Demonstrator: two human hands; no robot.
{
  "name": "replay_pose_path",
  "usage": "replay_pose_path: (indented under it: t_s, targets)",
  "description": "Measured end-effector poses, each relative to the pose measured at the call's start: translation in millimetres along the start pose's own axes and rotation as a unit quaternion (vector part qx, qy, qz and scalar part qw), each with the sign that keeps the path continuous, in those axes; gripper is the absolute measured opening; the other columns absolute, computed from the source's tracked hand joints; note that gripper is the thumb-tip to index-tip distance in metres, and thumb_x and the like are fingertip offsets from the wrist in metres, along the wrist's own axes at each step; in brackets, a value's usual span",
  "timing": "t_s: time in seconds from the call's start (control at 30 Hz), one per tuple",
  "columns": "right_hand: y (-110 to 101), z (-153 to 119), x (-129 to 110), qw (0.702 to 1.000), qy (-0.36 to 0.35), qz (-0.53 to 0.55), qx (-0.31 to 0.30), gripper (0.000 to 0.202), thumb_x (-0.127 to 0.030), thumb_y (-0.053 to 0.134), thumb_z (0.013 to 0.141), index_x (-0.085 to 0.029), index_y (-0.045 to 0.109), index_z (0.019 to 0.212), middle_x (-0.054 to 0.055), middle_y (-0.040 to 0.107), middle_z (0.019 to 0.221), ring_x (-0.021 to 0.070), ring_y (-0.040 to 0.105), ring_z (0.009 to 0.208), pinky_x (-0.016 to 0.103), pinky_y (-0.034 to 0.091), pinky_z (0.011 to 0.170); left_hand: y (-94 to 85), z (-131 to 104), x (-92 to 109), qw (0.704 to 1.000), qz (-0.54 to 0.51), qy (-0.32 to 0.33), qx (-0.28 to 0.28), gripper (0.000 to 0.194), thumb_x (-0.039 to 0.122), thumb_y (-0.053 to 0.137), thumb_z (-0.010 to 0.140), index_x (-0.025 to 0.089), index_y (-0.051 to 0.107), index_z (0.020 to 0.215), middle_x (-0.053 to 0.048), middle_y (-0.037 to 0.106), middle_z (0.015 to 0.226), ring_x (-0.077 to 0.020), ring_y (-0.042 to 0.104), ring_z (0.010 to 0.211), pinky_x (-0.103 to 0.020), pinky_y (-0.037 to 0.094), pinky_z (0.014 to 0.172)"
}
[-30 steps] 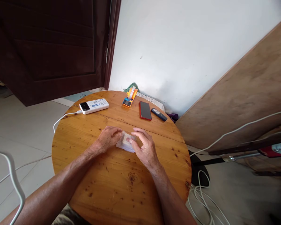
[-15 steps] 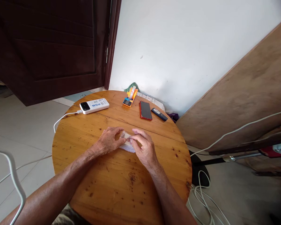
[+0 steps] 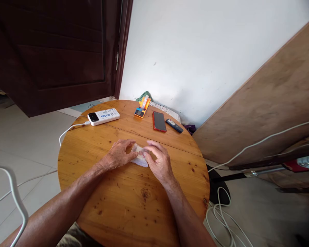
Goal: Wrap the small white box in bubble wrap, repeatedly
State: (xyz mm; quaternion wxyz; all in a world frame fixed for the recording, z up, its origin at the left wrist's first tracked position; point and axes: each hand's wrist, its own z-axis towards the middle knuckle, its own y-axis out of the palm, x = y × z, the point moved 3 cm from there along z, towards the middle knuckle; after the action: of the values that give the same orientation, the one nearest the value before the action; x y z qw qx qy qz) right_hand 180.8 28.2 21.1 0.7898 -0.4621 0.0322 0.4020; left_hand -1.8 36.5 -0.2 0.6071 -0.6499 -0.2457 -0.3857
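A small translucent whitish sheet that looks like bubble wrap [image 3: 139,160] lies on the round wooden table [image 3: 113,212] between my hands. My left hand [image 3: 119,153] holds its left side, thumb on top and fingers curled round the far edge. At the right side my right hand [image 3: 159,161] grips the sheet between thumb and forefinger, its other fingers bent above. A small reddish-brown spot or item shows at the sheet's middle near the right fingertips; I cannot make out what it is.
Toward the back stand a white power bank [image 3: 105,116] with a plugged-in cable [image 3: 69,127], an orange tape dispenser [image 3: 142,107], a red-edged phone [image 3: 159,121] and a dark blue handheld device [image 3: 174,126]. A white wall [image 3: 185,61] rises behind; a dark door [image 3: 61,58] is at left.
My right fingertips have shifted slightly, and more of the reddish-brown spot on the sheet shows. My left hand stays nearly still. The view has moved a little.
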Motion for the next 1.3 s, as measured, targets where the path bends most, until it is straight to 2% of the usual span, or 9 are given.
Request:
replay_pose_path:
  t_s: [0.1,0.3,0.53,0.7,0.83,0.93,1.07,1.2,1.3]
  targets:
    - [0,0,-2,1.0,-0.012,0.003,0.014,0.017,-0.019,0.057,0.091,-0.024,0.07,0.082,0.008,0.07,0.112,0.0236,0.067,0.104,0.041,0.049,0.091,0.6,0,0,1.0,-0.015,0.002,-0.007,0.054,0.041,0.062,0.08,0.016,0.058,0.128,-0.012,0.068,0.122,-0.0284,0.06,0.118,-0.043,0.043,0.104]
    - [-6,2,-6,0.998,-0.011,0.04,0.054,0.015,-0.017,0.055,0.092,-0.023,0.068,0.088,0.008,0.069,0.113,0.022,0.065,0.107,0.039,0.049,0.093,3.3,-4,2,0.995,-0.082,-0.014,-0.047,0.068,0.05,0.065,0.078,0.018,0.051,0.136,-0.012,0.066,0.119,-0.027,0.062,0.107,-0.042,0.047,0.096]
    - [-20,5,-3,0.99,0.022,0.095,0.096,0.011,-0.018,0.056,0.092,-0.022,0.066,0.09,0.008,0.069,0.111,0.0212,0.065,0.106,0.039,0.049,0.095,6.6,-9,5,0.966,-0.221,0.006,-0.132,0.089,0.04,0.073,0.074,0.02,0.03,0.15,-0.009,0.063,0.117,-0.0221,0.062,0.1,-0.037,0.048,0.09]
    - [-23,6,-1,0.986,0.031,0.121,0.11,0.009,-0.018,0.058,0.092,-0.021,0.066,0.09,0.007,0.07,0.109,0.0199,0.066,0.103,0.036,0.05,0.093,5.0,-13,7,0.958,-0.228,0.001,-0.172,0.09,0.041,0.075,0.075,0.022,0.03,0.151,-0.009,0.063,0.118,-0.0221,0.06,0.099,-0.036,0.046,0.088]
    - [-21,5,0,0.98,0.062,0.148,0.122,0.008,-0.021,0.058,0.092,-0.021,0.066,0.088,0.007,0.071,0.104,0.0196,0.067,0.098,0.035,0.051,0.09,5.0,-13,6,0.934,-0.297,-0.005,-0.196,0.089,0.047,0.075,0.076,0.023,0.032,0.151,-0.011,0.063,0.123,-0.0249,0.06,0.107,-0.036,0.047,0.088]
    - [-19,4,4,0.969,0.108,0.183,0.127,0.008,-0.025,0.06,0.091,-0.021,0.067,0.089,0.006,0.072,0.102,0.0197,0.067,0.093,0.034,0.052,0.085,3.4,-13,8,0.921,-0.333,-0.009,-0.202,0.072,0.05,0.07,0.08,0.022,0.046,0.142,-0.01,0.067,0.113,-0.0236,0.063,0.097,-0.032,0.048,0.079]
    - [-15,3,9,0.95,0.167,0.228,0.132,0.011,-0.03,0.063,0.088,-0.021,0.069,0.089,0.006,0.073,0.1,0.0197,0.067,0.088,0.033,0.051,0.082,3.3,-11,10,0.922,-0.33,-0.028,-0.199,0.041,0.049,0.06,0.085,0.016,0.068,0.108,-0.006,0.069,0.093,-0.0174,0.06,0.078,-0.026,0.045,0.068]
    - [-14,3,14,0.933,0.207,0.281,0.09,0.016,-0.035,0.065,0.086,-0.022,0.069,0.096,0.006,0.073,0.103,0.0219,0.066,0.097,0.037,0.051,0.09,8.0,-6,5,0.932,-0.315,-0.052,-0.174,0.031,0.043,0.062,0.077,0.014,0.067,0.086,-0.002,0.066,0.077,-0.0144,0.055,0.066,-0.025,0.042,0.061]
    - [-13,2,17,0.902,0.244,0.356,0.004,0.034,-0.036,0.07,0.081,-0.025,0.063,0.112,0.006,0.071,0.11,0.0236,0.066,0.104,0.04,0.05,0.094,8.3,-1,1,0.953,-0.276,-0.052,-0.113,0.027,0.04,0.059,0.072,0.014,0.064,0.076,0.001,0.06,0.066,-0.0118,0.049,0.058,-0.023,0.037,0.054]
